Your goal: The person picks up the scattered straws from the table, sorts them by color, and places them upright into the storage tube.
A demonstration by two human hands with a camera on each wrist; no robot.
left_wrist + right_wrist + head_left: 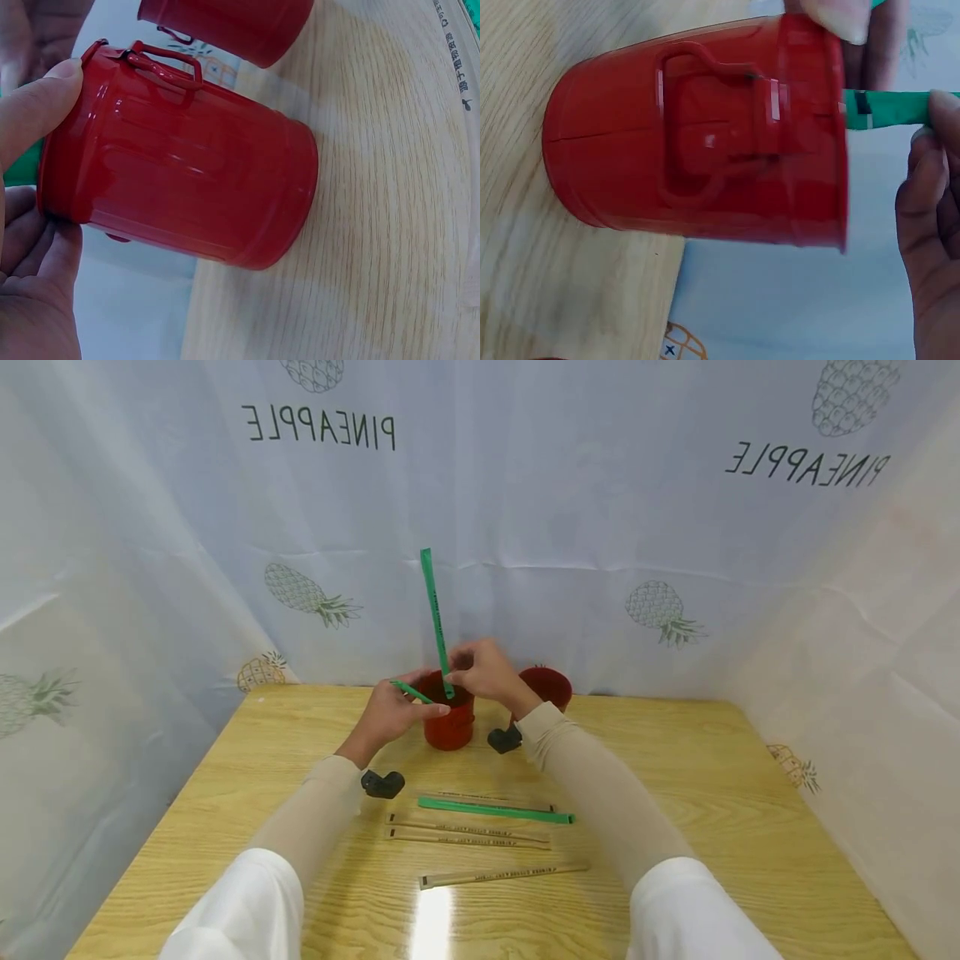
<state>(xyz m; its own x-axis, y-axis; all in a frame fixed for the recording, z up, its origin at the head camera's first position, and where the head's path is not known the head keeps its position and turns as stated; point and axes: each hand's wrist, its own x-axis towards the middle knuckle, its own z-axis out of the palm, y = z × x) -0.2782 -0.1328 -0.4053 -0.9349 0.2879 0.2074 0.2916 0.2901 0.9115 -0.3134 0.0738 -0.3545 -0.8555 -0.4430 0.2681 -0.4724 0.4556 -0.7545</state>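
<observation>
A small red bucket with wire side handles stands toward the back of the table. My left hand grips its rim, thumb on the near side and fingers across the mouth, as the left wrist view shows. One green wrapped straw slants out of the bucket over that hand. Above the mouth, my right hand pinches another green straw near its lower end. This straw stands almost upright, its bottom end at the bucket's opening. The bucket's inside is mostly hidden.
Behind my right wrist is a second red bucket, partly covered. In front lie a green straw and several brown wrapped straws. Black angled pieces show beside both wrists. A pineapple-print curtain hangs behind the table.
</observation>
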